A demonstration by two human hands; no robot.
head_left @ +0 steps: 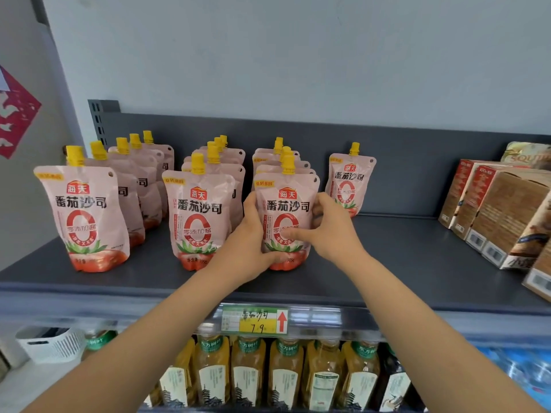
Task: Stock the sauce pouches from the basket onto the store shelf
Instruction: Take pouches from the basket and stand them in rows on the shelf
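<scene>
Pink tomato-sauce pouches with yellow caps stand in rows on the dark grey shelf (402,263). The front pouch of the third row (286,204) stands upright near the shelf's front. My left hand (247,248) wraps its left side and bottom corner, and my right hand (331,231) grips its right side with the thumb across the label. The left row's front pouch (85,216) and the second row's front pouch (198,219) stand free. A single pouch (350,181) stands alone further back on the right. A white basket (50,344) sits low at the left.
Brown cartons (501,216) fill the shelf's right end. Bare shelf lies between the pouches and the cartons. A price tag (255,320) hangs on the shelf's front rail. Bottled tea drinks (250,371) line the lower shelf. A red paper decoration (15,114) hangs on the left wall.
</scene>
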